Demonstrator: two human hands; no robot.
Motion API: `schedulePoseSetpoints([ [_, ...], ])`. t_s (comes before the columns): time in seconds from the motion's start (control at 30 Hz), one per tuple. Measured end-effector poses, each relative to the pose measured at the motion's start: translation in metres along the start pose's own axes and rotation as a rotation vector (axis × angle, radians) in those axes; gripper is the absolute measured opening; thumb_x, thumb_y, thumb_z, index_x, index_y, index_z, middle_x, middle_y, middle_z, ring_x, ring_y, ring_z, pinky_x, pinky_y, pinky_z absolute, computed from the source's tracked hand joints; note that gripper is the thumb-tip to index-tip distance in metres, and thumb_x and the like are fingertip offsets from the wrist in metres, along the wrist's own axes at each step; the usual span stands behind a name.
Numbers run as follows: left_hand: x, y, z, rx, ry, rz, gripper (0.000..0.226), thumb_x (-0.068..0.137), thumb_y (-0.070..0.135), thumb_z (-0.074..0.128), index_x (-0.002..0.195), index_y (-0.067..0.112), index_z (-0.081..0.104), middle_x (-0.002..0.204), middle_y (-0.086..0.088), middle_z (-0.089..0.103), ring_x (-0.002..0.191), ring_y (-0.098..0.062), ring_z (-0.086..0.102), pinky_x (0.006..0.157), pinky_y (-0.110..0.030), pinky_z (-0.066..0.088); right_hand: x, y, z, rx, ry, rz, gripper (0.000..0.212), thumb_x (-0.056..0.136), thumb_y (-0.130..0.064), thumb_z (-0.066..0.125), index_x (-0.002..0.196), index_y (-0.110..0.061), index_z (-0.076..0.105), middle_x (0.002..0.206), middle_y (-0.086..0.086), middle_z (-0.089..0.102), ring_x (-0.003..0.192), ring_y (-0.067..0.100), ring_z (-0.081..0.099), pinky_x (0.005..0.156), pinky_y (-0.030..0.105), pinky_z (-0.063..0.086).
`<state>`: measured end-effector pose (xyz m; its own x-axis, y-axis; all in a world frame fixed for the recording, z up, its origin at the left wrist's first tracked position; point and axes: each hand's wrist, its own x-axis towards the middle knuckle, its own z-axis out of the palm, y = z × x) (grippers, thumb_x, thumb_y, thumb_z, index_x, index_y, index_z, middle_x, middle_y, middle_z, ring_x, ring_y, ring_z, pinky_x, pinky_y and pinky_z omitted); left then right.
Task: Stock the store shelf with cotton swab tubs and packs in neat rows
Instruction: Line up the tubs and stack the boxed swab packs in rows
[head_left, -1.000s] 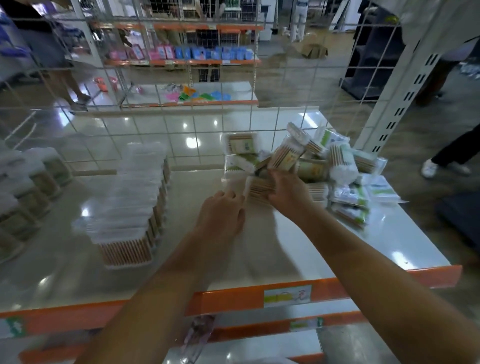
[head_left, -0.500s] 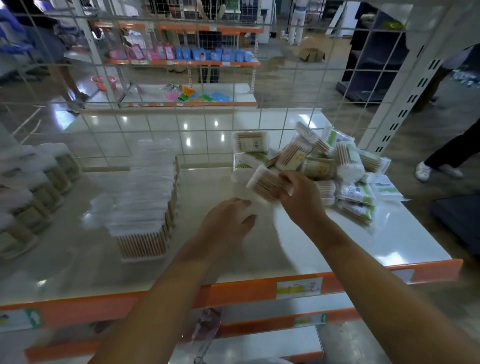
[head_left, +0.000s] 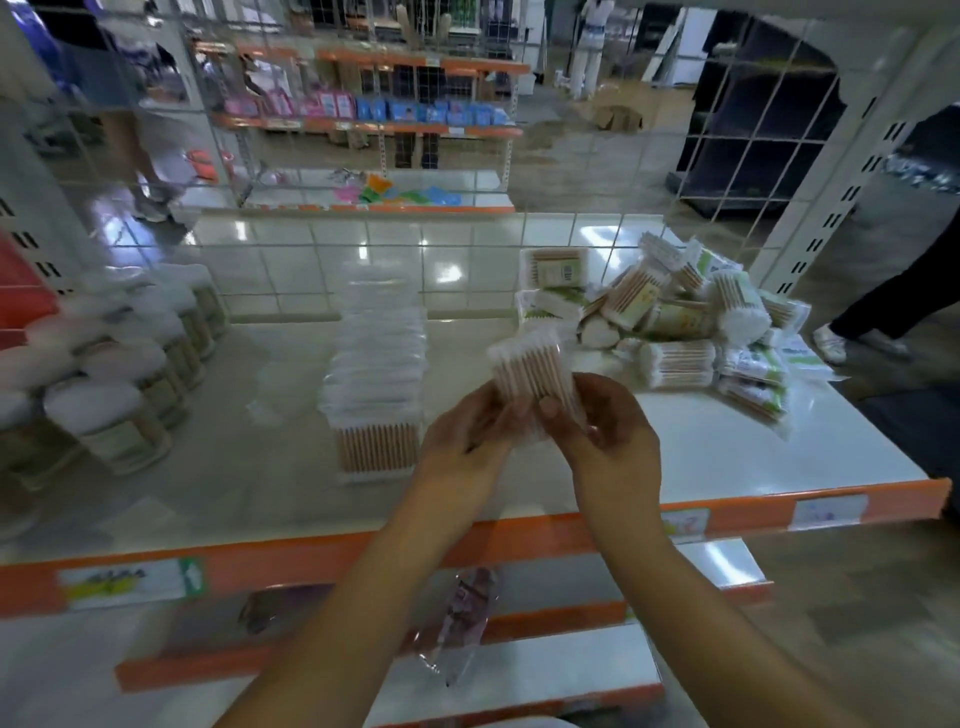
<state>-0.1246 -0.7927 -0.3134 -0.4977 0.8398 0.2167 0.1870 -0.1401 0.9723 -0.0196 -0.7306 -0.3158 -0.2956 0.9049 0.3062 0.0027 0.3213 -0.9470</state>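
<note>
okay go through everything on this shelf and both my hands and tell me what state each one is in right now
Swab pack: lifted off the shelf, held by both hands.
Left hand: gripping the pack's lower left.
Right hand: gripping the pack's lower right.
Row of packs: lined up neatly, standing.
Heap of packs: jumbled, unsorted.
Tubs: upright, lids on, in rows.
Shelf: partly stocked.

Lighting: dim, cool, from overhead; bright ceiling-lamp glare spots on the glossy floor tiles (head_left: 358, 260) and white shelf (head_left: 727, 457). Image quality: soft throughout, motion blur strongest at left tubs (head_left: 104, 395); wide-angle bowing at edges.
</note>
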Motion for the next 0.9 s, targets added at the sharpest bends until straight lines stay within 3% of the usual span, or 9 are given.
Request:
schedulePoseSetpoints([
  [0.1, -0.016, 0.009, -0.017, -0.138, -0.029, 0.020, 0.021, 0.088, 0.028, 0.051, 0.105, 0.026, 0.063, 0.095, 0.017, 0.070, 0.094, 0.000, 0.064, 0.082, -0.020, 0.051, -0.016, -0.008, 0.012, 0.080, -0.001, -0.031, 0.036, 0.067, -0.043, 0.072, 0.094, -0.043, 0.047, 0.093, 0.001, 0.065, 0.088, 0.021, 0.064, 0.076, 0.033, 0.051],
  [0.17, -0.025, 0.010, -0.028, -0.217, -0.035, 0.018, 0.021, 0.090, 0.020, 0.048, 0.106, 0.025, 0.062, 0.094, 0.018, 0.071, 0.094, -0.001, 0.064, 0.076, -0.016, 0.050, -0.026, -0.013, 0.018, 0.060, -0.019, -0.107, 0.028, 0.071, -0.042, 0.069, 0.090, -0.043, 0.048, 0.088, -0.007, 0.063, 0.082, 0.018, 0.063, 0.071, 0.031, 0.051],
  [0.27, -0.035, 0.008, -0.045, -0.283, -0.017, 0.014, 0.020, 0.091, 0.013, 0.052, 0.104, 0.025, 0.060, 0.090, 0.017, 0.071, 0.090, -0.002, 0.065, 0.072, -0.017, 0.051, -0.038, -0.019, 0.027, 0.121, -0.025, -0.155, 0.017, 0.083, -0.029, 0.067, 0.091, -0.029, 0.052, 0.082, -0.018, 0.062, 0.071, 0.003, 0.060, 0.062, 0.022, 0.050],
  [0.33, -0.041, 0.009, -0.054, -0.307, -0.011, 0.013, 0.024, 0.088, 0.008, 0.053, 0.104, 0.024, 0.059, 0.086, 0.017, 0.071, 0.087, -0.001, 0.066, 0.070, -0.017, 0.051, -0.043, -0.026, 0.033, 0.222, -0.060, -0.142, 0.006, 0.086, -0.017, 0.056, 0.090, -0.018, 0.052, 0.082, -0.015, 0.062, 0.069, -0.002, 0.061, 0.058, 0.015, 0.048],
  [0.43, -0.046, 0.012, -0.065, -0.345, -0.004, 0.016, 0.028, 0.074, 0.017, 0.058, 0.102, 0.022, 0.059, 0.083, 0.015, 0.071, 0.084, -0.001, 0.065, 0.070, -0.017, 0.052, -0.045, -0.033, 0.042, 0.276, -0.107, -0.080, 0.007, 0.090, -0.009, 0.055, 0.090, -0.015, 0.054, 0.081, -0.013, 0.063, 0.070, -0.002, 0.061, 0.059, 0.013, 0.047],
  [0.5, -0.045, 0.012, -0.070, -0.338, -0.010, 0.022, 0.030, 0.070, 0.020, 0.061, 0.100, 0.022, 0.060, 0.085, 0.016, 0.071, 0.085, -0.001, 0.065, 0.073, -0.018, 0.052, -0.043, -0.035, 0.044, 0.245, -0.146, -0.054, 0.009, 0.087, -0.019, 0.051, 0.091, -0.016, 0.059, 0.081, -0.014, 0.066, 0.076, 0.003, 0.062, 0.065, 0.016, 0.049],
  [0.67, -0.043, 0.014, -0.067, -0.261, -0.041, 0.022, 0.051, 0.059, 0.023, 0.084, 0.102, 0.026, 0.058, 0.092, 0.008, 0.070, 0.087, -0.005, 0.066, 0.070, -0.016, 0.051, -0.041, -0.041, 0.043, 0.057, -0.223, -0.053, 0.041, 0.081, -0.057, 0.042, 0.079, -0.024, 0.068, 0.093, 0.007, 0.062, 0.085, 0.012, 0.062, 0.074, 0.021, 0.049],
  [0.8, -0.045, 0.018, -0.060, -0.085, -0.084, 0.056, 0.051, 0.068, 0.025, 0.077, 0.112, 0.035, 0.055, 0.102, 0.008, 0.067, 0.092, -0.003, 0.064, 0.072, -0.016, 0.051, -0.039, -0.048, 0.039, 0.072, -0.298, 0.003, 0.037, 0.067, -0.050, 0.075, 0.093, -0.029, 0.061, 0.087, -0.004, 0.066, 0.080, 0.007, 0.064, 0.064, 0.020, 0.053],
  [0.9, -0.044, 0.022, -0.058, -0.040, -0.084, 0.088, 0.050, 0.068, 0.028, 0.075, 0.109, 0.048, 0.054, 0.104, 0.013, 0.066, 0.095, 0.003, 0.062, 0.071, -0.010, 0.047, -0.036, -0.051, 0.037, 0.121, -0.268, 0.051, 0.044, 0.069, -0.032, 0.073, 0.108, -0.027, 0.054, 0.096, 0.000, 0.064, 0.080, 0.009, 0.065, 0.065, 0.022, 0.055],
])
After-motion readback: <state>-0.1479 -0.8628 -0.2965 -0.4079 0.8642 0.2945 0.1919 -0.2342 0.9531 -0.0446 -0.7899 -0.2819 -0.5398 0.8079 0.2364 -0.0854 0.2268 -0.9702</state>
